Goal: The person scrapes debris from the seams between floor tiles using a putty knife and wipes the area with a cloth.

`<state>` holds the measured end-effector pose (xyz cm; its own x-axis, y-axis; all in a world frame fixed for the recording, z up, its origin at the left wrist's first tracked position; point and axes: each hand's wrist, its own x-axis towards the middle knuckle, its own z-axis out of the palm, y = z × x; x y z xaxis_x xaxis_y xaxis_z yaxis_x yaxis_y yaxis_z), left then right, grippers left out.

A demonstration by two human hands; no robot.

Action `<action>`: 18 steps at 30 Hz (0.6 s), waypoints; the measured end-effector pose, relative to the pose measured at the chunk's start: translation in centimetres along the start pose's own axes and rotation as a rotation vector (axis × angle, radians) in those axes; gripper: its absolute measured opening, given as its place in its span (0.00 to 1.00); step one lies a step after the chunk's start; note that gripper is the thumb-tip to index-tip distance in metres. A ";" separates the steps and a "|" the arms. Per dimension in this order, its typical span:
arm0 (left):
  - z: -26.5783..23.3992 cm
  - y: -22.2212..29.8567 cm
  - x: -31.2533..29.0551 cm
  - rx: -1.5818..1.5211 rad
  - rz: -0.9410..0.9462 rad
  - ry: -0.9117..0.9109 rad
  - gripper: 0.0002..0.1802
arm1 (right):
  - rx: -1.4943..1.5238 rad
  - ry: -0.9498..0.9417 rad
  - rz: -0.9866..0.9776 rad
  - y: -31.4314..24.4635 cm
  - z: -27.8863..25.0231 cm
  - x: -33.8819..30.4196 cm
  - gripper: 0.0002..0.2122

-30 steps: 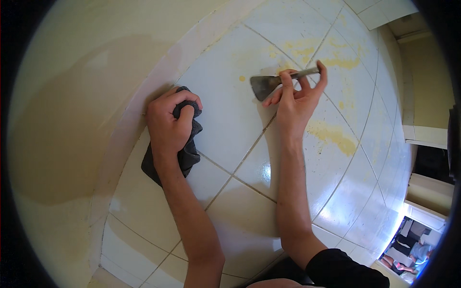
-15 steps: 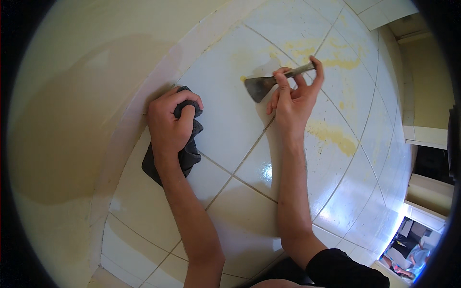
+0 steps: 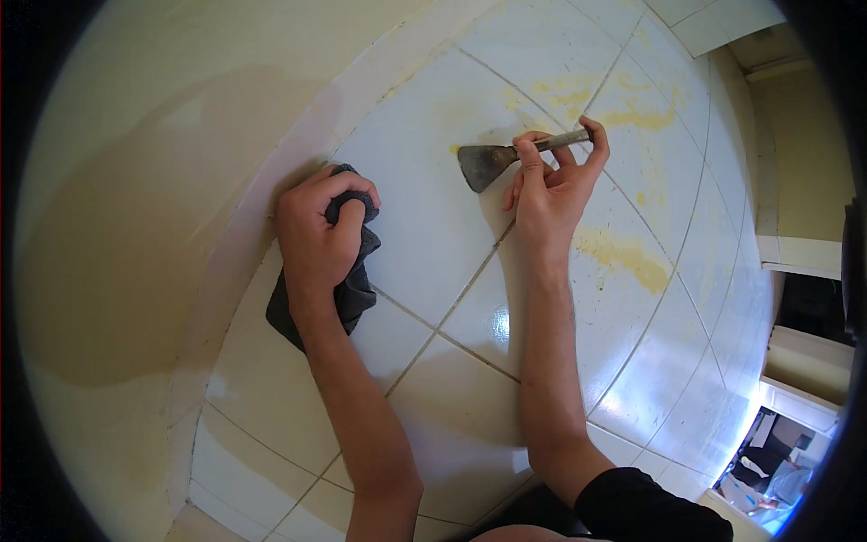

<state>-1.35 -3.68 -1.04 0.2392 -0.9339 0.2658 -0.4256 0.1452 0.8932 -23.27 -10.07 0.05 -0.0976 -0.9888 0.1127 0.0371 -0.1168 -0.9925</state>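
Observation:
A dark grey cloth (image 3: 355, 262) is bunched under my left hand (image 3: 318, 230), whose fingers curl round its upper end; the rest of it lies on the white tiles (image 3: 433, 235). My right hand (image 3: 553, 194) is closed on a scraper (image 3: 486, 165) with a wide, dark metal blade and a slim handle. The thumb and fingers pinch it near the blade, and another finger hooks round the handle's end. Its blade points left, close to a small yellow spot on the tile; whether it touches the tile I cannot tell.
Yellow smears (image 3: 632, 257) mark the tiles to the right of and beyond my right hand. A cream wall (image 3: 135, 226) with a low skirting rises at the left. At the far right are an opening and, low down, another person (image 3: 787, 483) in a bright area.
The scraper has tilted slightly, its handle end dropping a little as my right fingers shift. My left hand and the cloth stay in place. The person in the background has moved.

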 end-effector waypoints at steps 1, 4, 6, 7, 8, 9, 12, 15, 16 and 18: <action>0.0 0.0 0.0 0.000 -0.005 0.000 0.07 | 0.007 0.080 0.004 0.1 0.2 -0.1 0.32; 0.1 -0.1 0.1 0.009 0.018 -0.003 0.07 | 0.030 0.077 -0.013 0.3 0.0 -0.1 0.33; 0.1 -0.1 0.0 0.004 0.014 0.001 0.07 | 0.043 -0.001 -0.037 0.8 -0.1 -0.1 0.33; 0.1 -0.1 0.0 -0.003 0.011 0.004 0.07 | 0.010 0.037 -0.063 1.2 0.1 -0.1 0.33; 0.1 -0.1 0.1 -0.006 0.013 0.003 0.07 | -0.022 0.075 -0.088 1.5 0.1 -0.1 0.33; 0.2 -0.1 0.0 -0.006 0.013 0.003 0.07 | -0.020 0.072 -0.086 1.3 0.2 -0.2 0.33; 0.0 -0.1 0.1 -0.008 0.007 0.004 0.07 | 0.063 0.058 -0.058 0.8 0.2 -0.3 0.32; 0.0 0.1 0.1 -0.009 0.004 0.002 0.07 | 0.008 -0.023 -0.051 1.3 -0.1 0.0 0.31; 0.0 0.1 0.1 -0.004 0.005 0.000 0.07 | -0.003 0.035 -0.074 1.3 -0.1 0.0 0.31; 0.0 0.1 0.1 0.003 0.011 -0.001 0.07 | -0.012 0.091 -0.095 1.0 -0.1 -0.1 0.31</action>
<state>-1.36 -3.76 -0.87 0.2335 -0.9326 0.2752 -0.4312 0.1543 0.8890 -23.30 -10.08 -0.93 -0.1903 -0.9607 0.2020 0.0111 -0.2079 -0.9781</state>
